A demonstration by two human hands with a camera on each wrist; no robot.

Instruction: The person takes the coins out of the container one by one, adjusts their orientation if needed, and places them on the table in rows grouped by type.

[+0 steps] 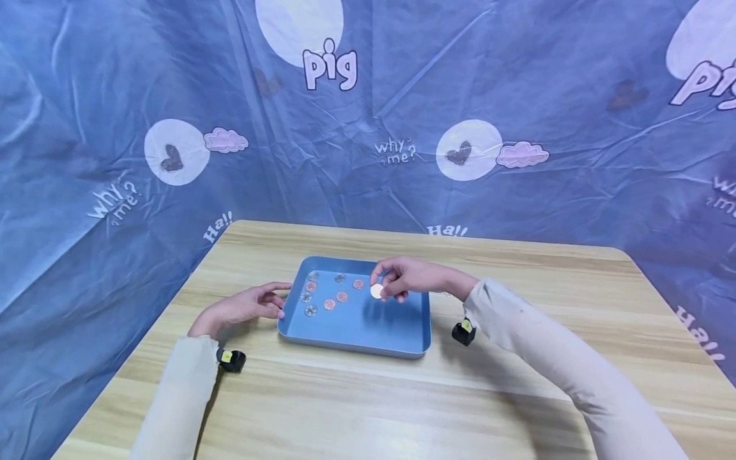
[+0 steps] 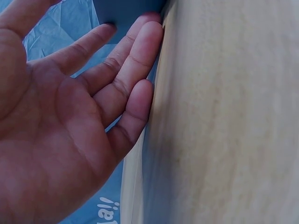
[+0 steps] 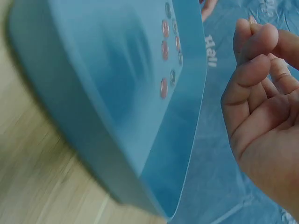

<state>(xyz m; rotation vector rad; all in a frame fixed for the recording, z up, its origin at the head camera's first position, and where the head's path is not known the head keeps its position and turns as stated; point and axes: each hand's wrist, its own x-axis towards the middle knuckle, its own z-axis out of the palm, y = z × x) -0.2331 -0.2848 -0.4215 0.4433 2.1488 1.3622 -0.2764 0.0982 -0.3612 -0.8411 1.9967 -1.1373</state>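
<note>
A blue tray (image 1: 356, 329) lies on the wooden table, with several copper and silver coins (image 1: 329, 305) spread over its left and middle part. Above the tray's right half, my right hand (image 1: 416, 276) pinches a coin (image 1: 376, 291) between thumb and index finger. The right wrist view catches only the edge of this coin (image 3: 252, 19), copper-toned, at the fingertips. At the tray's left side is my left hand (image 1: 244, 306), its fingers loosely extended and the fingertips right at the outer wall. From the left wrist, the palm (image 2: 51, 135) shows with nothing in it.
The pale wooden table (image 1: 322, 409) extends around the tray on all sides. Behind and beside it hangs a blue printed cloth (image 1: 356, 191). Each wrist wears a small black camera, the left one (image 1: 232, 361) low over the table.
</note>
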